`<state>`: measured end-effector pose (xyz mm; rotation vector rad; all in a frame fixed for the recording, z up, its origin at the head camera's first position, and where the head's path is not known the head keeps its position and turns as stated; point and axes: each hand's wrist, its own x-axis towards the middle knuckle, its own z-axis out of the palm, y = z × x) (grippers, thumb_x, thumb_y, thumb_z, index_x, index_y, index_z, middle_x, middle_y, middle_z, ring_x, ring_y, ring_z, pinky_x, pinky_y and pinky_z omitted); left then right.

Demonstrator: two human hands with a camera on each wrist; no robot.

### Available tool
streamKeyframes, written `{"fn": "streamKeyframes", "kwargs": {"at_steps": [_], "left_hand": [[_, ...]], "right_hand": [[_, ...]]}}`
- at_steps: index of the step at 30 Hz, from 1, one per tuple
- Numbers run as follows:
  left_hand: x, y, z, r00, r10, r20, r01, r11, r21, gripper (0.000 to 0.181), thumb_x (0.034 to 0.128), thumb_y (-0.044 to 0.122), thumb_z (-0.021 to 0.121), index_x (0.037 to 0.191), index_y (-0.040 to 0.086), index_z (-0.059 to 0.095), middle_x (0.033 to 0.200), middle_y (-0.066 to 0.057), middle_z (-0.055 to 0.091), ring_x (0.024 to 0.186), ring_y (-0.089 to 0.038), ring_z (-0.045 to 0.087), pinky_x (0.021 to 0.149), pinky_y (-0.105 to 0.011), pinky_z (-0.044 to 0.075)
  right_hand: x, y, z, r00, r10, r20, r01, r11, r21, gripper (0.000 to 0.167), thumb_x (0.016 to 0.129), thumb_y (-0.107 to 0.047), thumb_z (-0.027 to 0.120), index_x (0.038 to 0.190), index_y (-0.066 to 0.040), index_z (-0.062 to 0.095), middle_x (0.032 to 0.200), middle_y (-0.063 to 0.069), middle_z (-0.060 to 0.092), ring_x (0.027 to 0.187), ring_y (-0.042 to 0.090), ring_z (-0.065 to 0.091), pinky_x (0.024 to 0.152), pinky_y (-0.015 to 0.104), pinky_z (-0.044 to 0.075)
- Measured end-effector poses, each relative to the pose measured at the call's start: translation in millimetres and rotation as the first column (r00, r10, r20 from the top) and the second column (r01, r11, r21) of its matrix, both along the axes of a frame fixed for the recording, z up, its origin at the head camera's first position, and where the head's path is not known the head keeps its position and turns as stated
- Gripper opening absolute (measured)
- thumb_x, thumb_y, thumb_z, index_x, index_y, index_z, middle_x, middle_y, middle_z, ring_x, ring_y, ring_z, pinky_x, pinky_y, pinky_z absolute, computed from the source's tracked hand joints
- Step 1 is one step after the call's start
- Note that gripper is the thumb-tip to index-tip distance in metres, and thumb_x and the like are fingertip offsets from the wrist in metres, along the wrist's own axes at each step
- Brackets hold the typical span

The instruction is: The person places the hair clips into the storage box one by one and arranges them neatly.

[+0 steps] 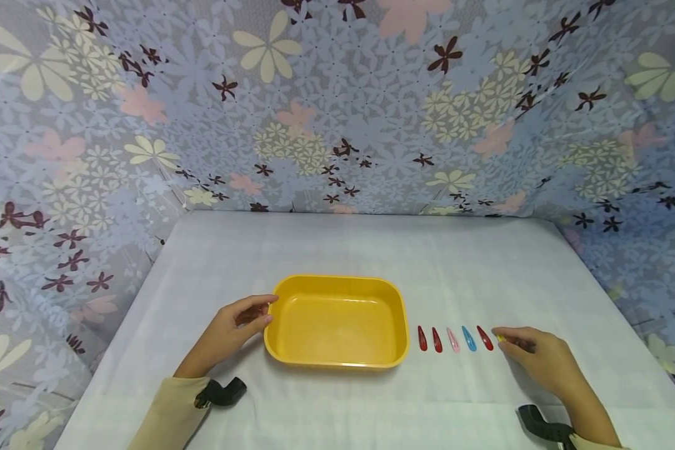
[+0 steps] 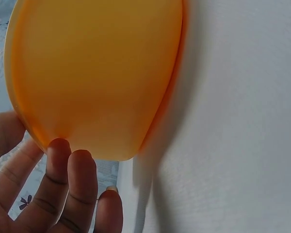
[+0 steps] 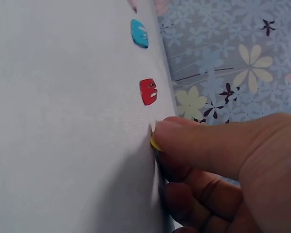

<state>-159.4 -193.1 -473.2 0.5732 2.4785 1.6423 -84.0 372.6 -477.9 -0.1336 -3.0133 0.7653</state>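
A yellow plastic tub stands on the white cloth. At its left end my left hand holds the rim, and in the left wrist view the fingers lie against the tub's outer wall. To the right of the tub lies a row of snap hair clips: two red ones, a pink clip, a blue clip and another red clip. At the row's right end my right hand pinches a yellow hair clip, mostly hidden by the thumb and fingertips.
A white cloth covers the table. Floral fabric hangs behind it and along both sides. Black curved wrist mounts sit at both of my sleeves.
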Motion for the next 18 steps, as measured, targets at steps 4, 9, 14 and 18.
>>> {"fn": "streamKeyframes", "kwargs": {"at_steps": [4, 9, 14, 18], "left_hand": [[0.6, 0.0, 0.1, 1.000, 0.006, 0.005, -0.006, 1.000, 0.003, 0.038, 0.0991, 0.029, 0.071, 0.136, 0.020, 0.066, 0.114, -0.002, 0.065, 0.102, -0.022, 0.063, 0.091, -0.027, 0.055], [1.8, -0.5, -0.5, 1.000, 0.023, 0.014, -0.023, 1.000, -0.005, 0.039, 0.0985, 0.029, 0.071, 0.136, 0.019, 0.066, 0.113, -0.002, 0.065, 0.101, -0.021, 0.063, 0.091, -0.026, 0.055], [0.8, -0.7, -3.0, 0.999, 0.032, 0.003, -0.032, 0.999, -0.004, 0.040, 0.0979, 0.029, 0.072, 0.136, 0.017, 0.066, 0.112, -0.003, 0.065, 0.100, -0.021, 0.062, 0.090, -0.025, 0.055], [-0.9, -0.6, -5.6, 1.000, 0.017, -0.025, -0.016, 1.000, 0.014, 0.039, 0.0979, 0.025, 0.072, 0.136, 0.017, 0.066, 0.112, -0.004, 0.065, 0.098, -0.020, 0.061, 0.089, -0.024, 0.055]], "right_hand": [[0.0, -0.5, 0.6, 0.999, -0.002, 0.036, 0.003, 1.000, -0.031, 0.034, 0.095, -0.029, 0.075, 0.123, -0.009, 0.076, 0.122, 0.024, 0.069, 0.106, 0.042, 0.066, 0.081, 0.056, 0.056], [0.1, -2.0, 1.7, 0.997, -0.004, 0.072, 0.007, 0.999, -0.041, 0.039, 0.095, -0.035, 0.075, 0.125, -0.009, 0.075, 0.123, 0.022, 0.070, 0.109, 0.043, 0.065, 0.084, 0.057, 0.055], [-0.9, 0.3, 3.0, 0.995, 0.001, 0.099, 0.003, 0.999, -0.041, 0.039, 0.094, -0.037, 0.075, 0.123, -0.011, 0.076, 0.110, 0.012, 0.074, 0.101, 0.034, 0.067, 0.079, 0.050, 0.057], [-2.0, 2.8, 4.1, 0.994, -0.008, 0.107, 0.012, 0.999, -0.032, 0.039, 0.094, -0.039, 0.076, 0.121, -0.011, 0.076, 0.104, 0.005, 0.074, 0.093, 0.024, 0.066, 0.072, 0.039, 0.055]]}}
